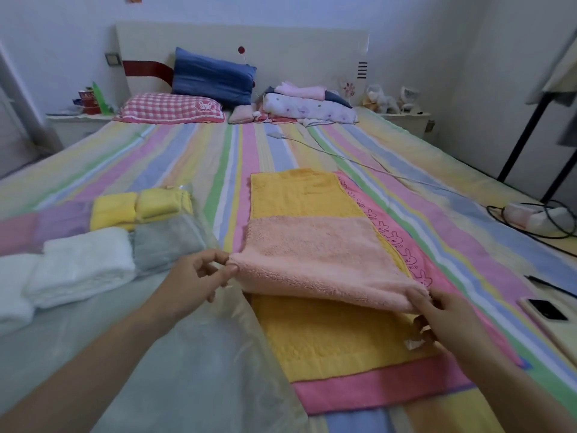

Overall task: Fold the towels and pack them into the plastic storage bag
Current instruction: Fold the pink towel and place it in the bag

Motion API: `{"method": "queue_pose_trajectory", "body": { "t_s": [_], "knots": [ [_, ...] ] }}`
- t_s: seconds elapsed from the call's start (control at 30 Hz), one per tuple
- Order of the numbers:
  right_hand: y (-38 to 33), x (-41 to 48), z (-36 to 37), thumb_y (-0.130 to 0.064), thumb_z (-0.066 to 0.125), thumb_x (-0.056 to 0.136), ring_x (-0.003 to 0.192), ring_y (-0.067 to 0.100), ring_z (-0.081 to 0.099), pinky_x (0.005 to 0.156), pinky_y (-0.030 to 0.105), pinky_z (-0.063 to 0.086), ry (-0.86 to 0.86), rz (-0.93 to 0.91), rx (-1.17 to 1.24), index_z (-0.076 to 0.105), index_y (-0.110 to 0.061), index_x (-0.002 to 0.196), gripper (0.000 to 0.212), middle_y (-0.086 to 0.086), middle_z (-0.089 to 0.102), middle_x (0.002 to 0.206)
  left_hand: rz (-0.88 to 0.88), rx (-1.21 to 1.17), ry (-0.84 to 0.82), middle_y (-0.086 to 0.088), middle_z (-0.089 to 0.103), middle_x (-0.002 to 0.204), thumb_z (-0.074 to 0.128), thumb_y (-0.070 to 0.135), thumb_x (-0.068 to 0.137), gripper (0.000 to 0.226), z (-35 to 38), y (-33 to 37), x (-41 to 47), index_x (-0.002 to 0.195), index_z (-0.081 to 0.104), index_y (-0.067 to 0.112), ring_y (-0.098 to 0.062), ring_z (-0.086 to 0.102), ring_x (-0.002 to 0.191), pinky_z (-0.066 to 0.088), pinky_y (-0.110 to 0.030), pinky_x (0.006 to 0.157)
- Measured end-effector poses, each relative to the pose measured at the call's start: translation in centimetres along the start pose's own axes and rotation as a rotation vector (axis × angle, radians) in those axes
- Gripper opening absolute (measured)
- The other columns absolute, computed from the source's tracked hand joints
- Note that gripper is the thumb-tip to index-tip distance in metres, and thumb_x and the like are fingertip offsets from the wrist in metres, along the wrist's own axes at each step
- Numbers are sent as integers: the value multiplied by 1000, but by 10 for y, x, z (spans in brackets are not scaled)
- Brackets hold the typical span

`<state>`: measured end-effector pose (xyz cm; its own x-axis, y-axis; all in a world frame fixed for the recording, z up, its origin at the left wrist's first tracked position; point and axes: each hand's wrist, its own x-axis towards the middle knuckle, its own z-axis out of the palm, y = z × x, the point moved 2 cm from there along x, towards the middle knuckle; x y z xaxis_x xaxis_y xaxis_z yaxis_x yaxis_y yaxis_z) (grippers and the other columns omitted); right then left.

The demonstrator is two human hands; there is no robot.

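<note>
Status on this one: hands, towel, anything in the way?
Left hand, right hand each pinching a near corner of peach towel. Near edge lifted above yellow towel. Plastic storage bag just left, partly packed; nothing between.

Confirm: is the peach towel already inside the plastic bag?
No, the left hand and right hand pinch the peach towel above the yellow towel, outside the bag.

white walls [421, 20], cream headboard [281, 51], striped bed [187, 157]
</note>
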<state>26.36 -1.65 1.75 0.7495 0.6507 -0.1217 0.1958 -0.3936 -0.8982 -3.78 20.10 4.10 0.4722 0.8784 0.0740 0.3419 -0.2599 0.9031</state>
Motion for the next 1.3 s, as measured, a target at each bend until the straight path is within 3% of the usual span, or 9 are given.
{"method": "queue_pose_trajectory", "body": {
  "t_s": [0.2,0.47,0.6,0.73,0.8,0.9,1.0,1.17,1.3],
  "knots": [
    [-9,-2,0,-24,58,94,36,7,49,39,22,39,-16,-15,-17,65,-5,86,22,13,60,63,-81,-43,-85,-8,67,74,58,15,94,13,5,8,-13,90,59,3,-22,72,66,52,-29,44],
    [11,-1,0,-28,60,93,52,29,66,62,49,56,-47,69,-74,62,-1,90,28,17,67,60,-198,26,-62,-13,69,61,62,11,92,15,21,-27,-35,103,52,13,-19,64,49,52,-30,48],
    [21,1,-3,-12,57,93,35,19,52,45,29,42,-19,124,-14,50,-10,110,18,14,64,51,-10,106,-67,-4,68,65,69,22,86,25,23,-33,-40,102,51,29,-17,64,53,56,-36,59],
    [21,-5,-1,-16,51,97,36,16,53,44,28,42,-29,0,-45,42,-28,117,26,13,64,57,228,511,-87,14,58,68,60,61,61,52,27,-40,-44,110,47,47,-3,56,59,44,-18,59],
    [19,-9,0,-32,49,97,40,15,58,46,30,44,-45,-79,-129,47,-38,109,14,8,66,60,315,664,-33,19,57,78,54,57,62,53,32,-41,-45,114,45,48,-2,57,61,47,-21,61],
    [20,-13,-2,-21,56,90,52,17,62,52,34,48,-84,-181,-338,50,-50,98,31,1,66,71,393,817,68,16,54,93,61,36,61,51,37,-47,-43,110,50,44,-11,62,65,46,-26,52],
    [22,-18,1,-7,66,77,63,7,56,55,23,43,-97,-245,-487,51,-48,104,52,-8,61,75,397,720,169,14,50,85,57,36,65,29,32,-50,-38,95,57,40,-8,57,63,42,-24,50],
    [20,0,1,-7,64,85,82,1,58,55,16,41,26,-308,-355,59,-41,106,41,-18,61,93,416,238,161,11,60,107,59,40,75,18,25,-42,-17,86,68,29,1,58,102,41,-9,89],
    [0,35,4,-15,57,92,89,8,55,66,20,40,101,-417,-279,61,-32,101,20,-11,57,97,252,-37,172,8,72,89,60,37,83,15,28,-26,20,90,69,27,1,65,87,48,-14,77]
  ]
}}
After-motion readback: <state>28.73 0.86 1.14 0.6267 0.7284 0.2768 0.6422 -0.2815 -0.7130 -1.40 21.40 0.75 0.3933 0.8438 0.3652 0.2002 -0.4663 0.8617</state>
